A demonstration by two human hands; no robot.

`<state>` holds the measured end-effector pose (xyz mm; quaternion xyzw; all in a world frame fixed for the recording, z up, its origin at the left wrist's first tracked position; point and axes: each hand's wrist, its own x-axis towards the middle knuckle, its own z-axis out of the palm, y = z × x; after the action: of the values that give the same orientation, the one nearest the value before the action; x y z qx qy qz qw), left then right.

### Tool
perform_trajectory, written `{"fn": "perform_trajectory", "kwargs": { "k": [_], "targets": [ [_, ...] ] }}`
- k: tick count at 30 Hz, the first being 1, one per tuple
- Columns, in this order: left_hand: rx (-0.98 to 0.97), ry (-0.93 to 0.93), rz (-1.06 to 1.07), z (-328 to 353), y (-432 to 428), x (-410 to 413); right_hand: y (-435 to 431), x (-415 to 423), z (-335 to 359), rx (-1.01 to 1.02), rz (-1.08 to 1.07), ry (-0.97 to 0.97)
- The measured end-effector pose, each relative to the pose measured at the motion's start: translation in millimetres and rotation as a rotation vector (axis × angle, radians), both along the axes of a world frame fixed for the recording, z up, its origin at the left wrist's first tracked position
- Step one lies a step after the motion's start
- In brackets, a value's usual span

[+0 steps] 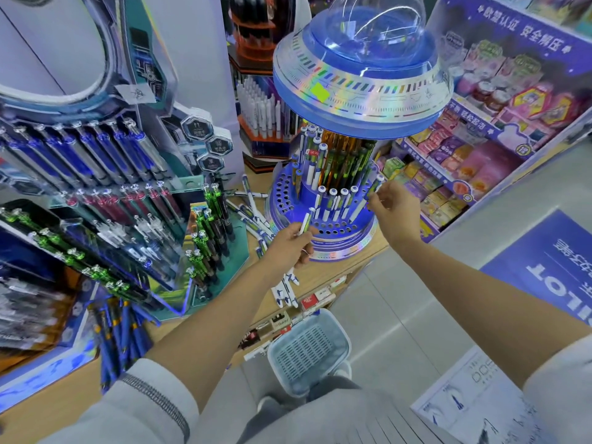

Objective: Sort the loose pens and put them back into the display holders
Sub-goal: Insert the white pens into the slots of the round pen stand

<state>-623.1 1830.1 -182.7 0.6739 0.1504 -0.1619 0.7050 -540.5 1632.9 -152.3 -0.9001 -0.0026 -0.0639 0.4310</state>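
A blue round display holder (282, 200) with many holes stands on the wooden counter under a saucer-shaped top (362, 100); several white pens stand in its front rows. My left hand (290, 243) grips a bunch of white pens (286, 288), one green-barrelled pen tip (306, 222) poking up toward the holder's front rim. My right hand (395, 208) pinches a pen (374, 185) at the holder's right side. More loose white pens (253, 205) lie on the counter left of the holder.
A tiered rack of blue, red and green pens (105, 193) fills the left. Loose blue pens (118, 334) lie near the counter's front. A light blue basket (309, 350) sits on the floor below. Shelves of pink and purple packs (474, 155) stand to the right.
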Motion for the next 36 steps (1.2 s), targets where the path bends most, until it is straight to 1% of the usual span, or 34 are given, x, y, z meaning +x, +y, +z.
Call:
{"fn": "perform_trajectory", "kwargs": {
  "k": [5, 8, 10, 12, 13, 14, 16, 17, 18, 20, 21, 22, 23, 24, 26, 28, 29, 31, 33, 36],
  "targets": [
    [0.000, 0.038, 0.025, 1.4, -5.4, 2.6, 2.4, 1.3, -10.2, -0.177, 0.130, 0.147],
    [0.013, 0.024, 0.016, 3.5, -8.0, 2.8, 2.9, -1.4, -11.1, -0.194, 0.129, 0.166],
    [0.012, -0.001, 0.009, 3.8, -8.2, 2.3, 2.7, -7.3, -9.3, -0.124, 0.066, 0.155],
    [0.006, -0.028, 0.003, 4.1, -8.6, 2.1, 3.0, -16.1, -6.0, 0.011, 0.027, 0.099],
    [0.009, -0.038, -0.001, 4.7, -9.7, 1.5, 2.7, -20.6, -3.0, 0.069, 0.061, 0.110],
    [0.017, -0.044, -0.006, 5.3, -11.1, 1.1, 3.1, -23.6, -0.7, 0.112, 0.144, 0.172],
    [0.033, -0.063, -0.041, 6.8, -15.9, 0.1, 4.7, -28.2, 1.3, 0.158, 0.350, 0.363],
    [0.041, -0.075, -0.065, 8.0, -18.6, -0.7, 5.8, -29.3, 0.9, 0.168, 0.419, 0.421],
    [0.045, -0.085, -0.084, 9.1, -21.9, -1.1, 5.9, -29.2, -1.0, 0.182, 0.444, 0.439],
    [0.035, -0.087, -0.090, 9.7, -26.5, -0.4, 4.2, -29.0, -3.5, 0.255, 0.401, 0.410],
    [0.041, -0.089, -0.079, 8.5, -27.5, 0.9, 2.5, -29.1, -2.7, 0.330, 0.350, 0.386],
    [0.091, -0.109, -0.063, 5.9, -27.3, 2.8, -0.5, -27.8, -2.4, 0.421, 0.284, 0.360],
    [0.202, -0.155, -0.046, 2.0, -26.1, 4.9, -5.3, -26.4, -0.5, 0.493, 0.208, 0.325],
    [0.350, -0.211, -0.030, -2.5, -23.8, 6.6, -10.2, -24.3, 1.6, 0.519, 0.136, 0.275],
    [0.636, -0.300, -0.003, -9.4, -17.5, 8.0, -19.9, -20.9, 6.2, 0.432, 0.043, 0.148],
    [0.790, -0.321, -0.024, -10.6, -13.8, 7.6, -24.5, -18.9, 8.2, 0.322, -0.011, 0.061],
    [0.821, -0.307, -0.066, -11.3, -12.8, 7.5, -25.7, -17.6, 7.4, 0.268, -0.027, 0.032],
    [0.818, -0.256, -0.157, -12.3, -12.4, 7.1, -25.8, -14.8, 3.9, 0.189, -0.034, 0.007],
    [0.792, -0.218, -0.216, -13.1, -13.2, 5.6, -23.6, -13.0, 1.9, 0.150, -0.020, -0.014],
    [0.803, -0.201, -0.250, -14.4, -14.4, 4.9, -19.1, -10.8, 5.4, 0.116, 0.044, -0.040]
  ]
}}
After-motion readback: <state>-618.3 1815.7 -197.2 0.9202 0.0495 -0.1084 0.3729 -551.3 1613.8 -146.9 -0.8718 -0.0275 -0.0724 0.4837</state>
